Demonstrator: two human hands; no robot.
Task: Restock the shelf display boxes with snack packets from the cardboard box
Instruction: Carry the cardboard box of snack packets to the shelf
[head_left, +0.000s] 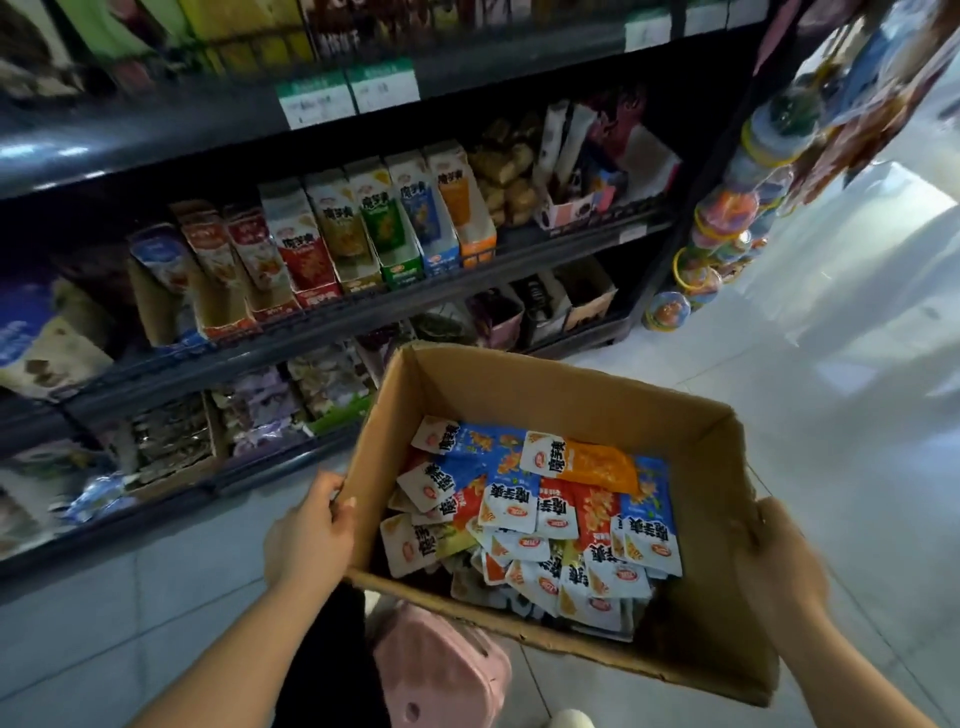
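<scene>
L hand (311, 530) & R hand (779, 566), fingers (327, 486) curled tight on the cardboard box (545, 395) sides; snack packets (545, 514) lie between them; display boxes (384, 228) up past L hand, the nearer one

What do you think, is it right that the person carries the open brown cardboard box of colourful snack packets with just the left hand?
Not quite. The head view shows both hands on the open brown cardboard box: the left hand grips its left wall, the right hand holds its right wall. The colourful snack packets are inside, as you say.
</scene>
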